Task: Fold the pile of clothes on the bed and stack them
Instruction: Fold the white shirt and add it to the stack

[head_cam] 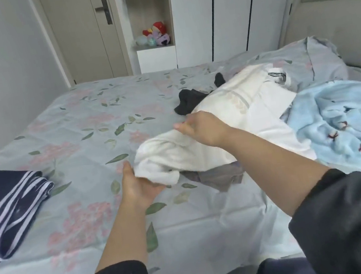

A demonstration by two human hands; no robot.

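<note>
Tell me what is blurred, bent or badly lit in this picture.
Head view: the wide lens bows the wardrobe lines and door; head view: light is soft and even, no glare or hard shadows on the bed; head view: the right hand and the white garment it grips look slightly smeared.

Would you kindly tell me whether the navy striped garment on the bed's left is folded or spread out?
Folded: the navy striped garment lies as a layered bundle, its stripes doubling back at the fold.

Soft even daylight, faint shadows; hands perhaps motion-blurred, edges bowed
</note>
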